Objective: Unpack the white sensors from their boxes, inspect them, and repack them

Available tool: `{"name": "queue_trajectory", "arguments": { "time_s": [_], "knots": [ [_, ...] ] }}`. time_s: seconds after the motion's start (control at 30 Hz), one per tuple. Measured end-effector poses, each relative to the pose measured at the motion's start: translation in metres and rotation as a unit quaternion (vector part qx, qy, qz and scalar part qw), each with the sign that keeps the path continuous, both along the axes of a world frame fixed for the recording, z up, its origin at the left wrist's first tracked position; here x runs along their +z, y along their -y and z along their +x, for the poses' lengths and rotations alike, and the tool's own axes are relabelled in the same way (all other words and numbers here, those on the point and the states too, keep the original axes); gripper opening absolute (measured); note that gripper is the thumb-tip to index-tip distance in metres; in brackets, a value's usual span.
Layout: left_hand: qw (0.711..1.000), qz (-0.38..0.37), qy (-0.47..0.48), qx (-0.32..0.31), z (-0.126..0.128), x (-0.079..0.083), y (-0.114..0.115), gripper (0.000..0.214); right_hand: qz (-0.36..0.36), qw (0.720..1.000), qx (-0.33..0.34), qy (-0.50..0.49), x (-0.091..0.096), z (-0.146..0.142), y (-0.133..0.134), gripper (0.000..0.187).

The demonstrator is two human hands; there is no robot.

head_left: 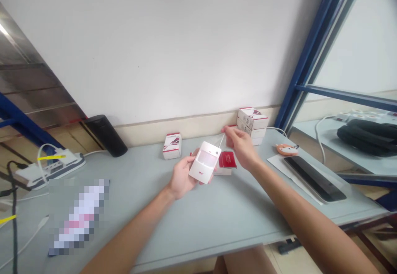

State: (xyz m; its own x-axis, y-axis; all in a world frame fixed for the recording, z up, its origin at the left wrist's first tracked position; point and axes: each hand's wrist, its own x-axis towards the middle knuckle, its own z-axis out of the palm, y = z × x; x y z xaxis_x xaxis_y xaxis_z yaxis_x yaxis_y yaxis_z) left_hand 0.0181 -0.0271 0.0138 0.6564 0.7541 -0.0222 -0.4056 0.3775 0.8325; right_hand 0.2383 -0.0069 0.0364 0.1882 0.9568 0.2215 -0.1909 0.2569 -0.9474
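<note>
My left hand (182,177) holds a white plastic motion sensor (205,162) upright, its frosted lens window facing up toward me. My right hand (241,146) is raised just beyond it, with fingertips pinched at the top of a thin white strip (221,141) that rises from the sensor's upper edge. Behind the sensor, a red-and-white package (227,160) lies on the grey table (217,220), partly hidden by the sensor. A small white-and-red box (172,146) stands left of my hands.
A stack of white-and-red boxes (252,126) stands against the wall. A black cylinder (106,135), a white power strip (49,170) with cables and a pixelated item (79,216) lie left. A fox-shaped orange object (287,150) and black tablet (314,179) on paper lie right.
</note>
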Motion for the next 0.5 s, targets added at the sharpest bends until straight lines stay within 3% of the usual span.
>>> {"name": "queue_trajectory", "arguments": {
  "time_s": [0.17, 0.3, 0.5],
  "knots": [
    [0.992, -0.023, -0.042, -0.119, 0.001, -0.002, -0.003, 0.04, 0.104, 0.981, -0.098, -0.129, 0.009, 0.038, -0.019, 0.039],
    [0.978, -0.052, -0.056, -0.194, 0.002, -0.003, -0.002, 0.043, 0.145, 0.96, -0.153, -0.185, 0.019, 0.07, -0.023, 0.035],
    [0.975, -0.039, -0.083, -0.201, -0.001, 0.004, -0.004, 0.046, 0.115, 0.928, -0.327, -0.137, 0.013, 0.106, -0.028, 0.04]
  ]
}}
